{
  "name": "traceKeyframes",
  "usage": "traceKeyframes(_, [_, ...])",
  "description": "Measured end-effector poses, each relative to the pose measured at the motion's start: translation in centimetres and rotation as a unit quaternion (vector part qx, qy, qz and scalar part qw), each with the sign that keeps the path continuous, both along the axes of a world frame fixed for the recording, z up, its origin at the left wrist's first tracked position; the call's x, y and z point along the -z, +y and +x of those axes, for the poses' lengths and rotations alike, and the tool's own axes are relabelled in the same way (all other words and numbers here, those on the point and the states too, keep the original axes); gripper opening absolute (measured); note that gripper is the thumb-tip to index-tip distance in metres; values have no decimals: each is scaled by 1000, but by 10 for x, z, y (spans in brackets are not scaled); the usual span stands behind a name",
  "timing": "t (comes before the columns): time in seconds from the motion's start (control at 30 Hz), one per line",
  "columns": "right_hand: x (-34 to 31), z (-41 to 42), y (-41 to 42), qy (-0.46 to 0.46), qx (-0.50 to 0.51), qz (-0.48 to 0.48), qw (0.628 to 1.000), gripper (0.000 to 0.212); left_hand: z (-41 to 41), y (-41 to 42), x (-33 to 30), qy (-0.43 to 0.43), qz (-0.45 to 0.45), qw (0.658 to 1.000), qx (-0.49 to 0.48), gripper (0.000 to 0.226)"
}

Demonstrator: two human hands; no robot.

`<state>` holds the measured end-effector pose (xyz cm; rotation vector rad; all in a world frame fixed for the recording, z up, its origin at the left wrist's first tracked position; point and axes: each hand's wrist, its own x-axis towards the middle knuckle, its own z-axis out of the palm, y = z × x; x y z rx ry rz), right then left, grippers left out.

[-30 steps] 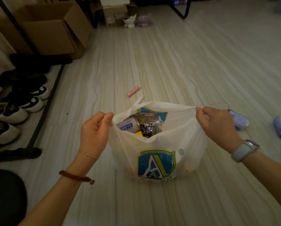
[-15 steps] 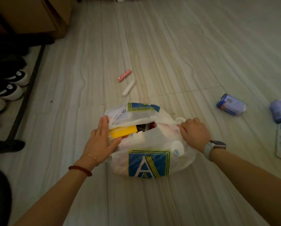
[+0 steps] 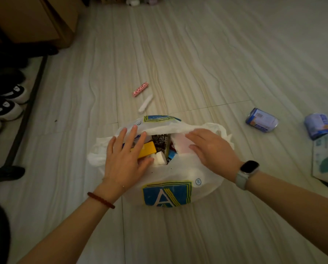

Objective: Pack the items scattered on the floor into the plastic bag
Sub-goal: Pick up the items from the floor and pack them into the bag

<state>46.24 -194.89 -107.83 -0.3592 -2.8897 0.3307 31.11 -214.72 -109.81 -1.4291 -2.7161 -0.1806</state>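
A white plastic bag (image 3: 180, 174) with a blue and yellow "A" logo stands on the floor in front of me, its mouth open. Inside show a yellow box (image 3: 147, 149), a dark printed pack (image 3: 161, 142) and a small white item (image 3: 160, 159). My left hand (image 3: 126, 159) lies flat, fingers spread, over the bag's left rim and the yellow box. My right hand (image 3: 210, 149) rests flat on the bag's right rim, pressing the plastic down. On the floor beyond lie a pink spotted tube (image 3: 140, 89) and a white tube (image 3: 145, 103).
Two blue cans (image 3: 262, 120) (image 3: 318, 125) lie on the floor to the right, beside a tissue pack (image 3: 325, 157). Shoes (image 3: 7, 109) on a black rack line the left edge. A cardboard box (image 3: 35, 20) stands at the back left.
Both hands let go of the raised bag rims and the bag settled on the floor. The hands now lie flat on its top. My view tilted downward.
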Motion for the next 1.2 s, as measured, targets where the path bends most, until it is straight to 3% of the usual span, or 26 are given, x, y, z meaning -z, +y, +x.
traceKeyframes(0.1, [4,-5,10,-202,51,-148,967,82,-8,-1,13,-115,-92,989,12,110])
traceKeyframes(0.17, [8,0,13,-254,48,-210,943,84,-7,-3,14,-133,-76,988,22,109])
traceKeyframes(0.2, [10,3,15,-255,48,-224,939,81,-6,-3,9,-141,-23,990,17,99])
traceKeyframes(0.3, [3,10,24,-160,49,-215,962,65,-5,15,-16,-111,146,983,11,56])
traceKeyframes(0.43, [-18,26,65,-3,120,-174,977,56,5,89,-48,-65,190,976,84,42])
traceKeyframes(0.63, [-4,93,151,56,335,-113,934,45,55,217,-45,-60,91,967,228,55])
traceKeyframes(0.7, [14,128,178,40,450,-56,891,42,78,262,-30,-71,52,964,253,59])
traceKeyframes(0.77, [33,162,201,25,543,-26,839,52,98,307,-10,-86,-17,961,263,67])
traceKeyframes(0.9, [65,211,231,-91,655,-92,744,82,138,385,30,-109,-86,953,269,78])
traceKeyframes(1.03, [86,230,238,-141,651,-61,744,81,161,429,60,-85,-147,950,260,77])
traceKeyframes(1.2, [86,240,240,-125,654,-64,744,72,173,432,87,71,-148,945,283,63])
